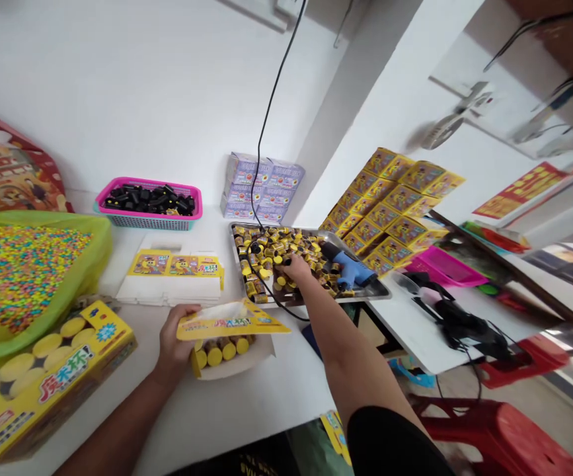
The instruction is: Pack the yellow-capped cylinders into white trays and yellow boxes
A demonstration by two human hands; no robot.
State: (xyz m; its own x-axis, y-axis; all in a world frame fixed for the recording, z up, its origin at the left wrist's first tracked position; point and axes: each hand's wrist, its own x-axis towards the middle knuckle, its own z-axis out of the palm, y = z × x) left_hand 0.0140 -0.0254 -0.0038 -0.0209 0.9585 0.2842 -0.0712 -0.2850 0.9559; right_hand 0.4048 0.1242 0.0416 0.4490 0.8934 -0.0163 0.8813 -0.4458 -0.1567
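My left hand (176, 344) grips the left end of a small open yellow carton (229, 340) lying on the white table; several yellow-capped tubes show inside it under the raised flap. My right hand (299, 268) reaches into a metal tray (380, 292) heaped with small yellow-and-black tubes (271, 251), its fingers curled down among them; what they hold is hidden. A blue glue gun (350, 268) lies in the tray just right of that hand, its black cord running up the wall.
A stack of flat yellow cartons (174, 274) lies behind the open one. Pink basket of black parts (150, 201), green tub of coloured beads (23, 271), yellow display box (43, 377), stacked yellow boxes (390, 205), red stools (494, 439) at right.
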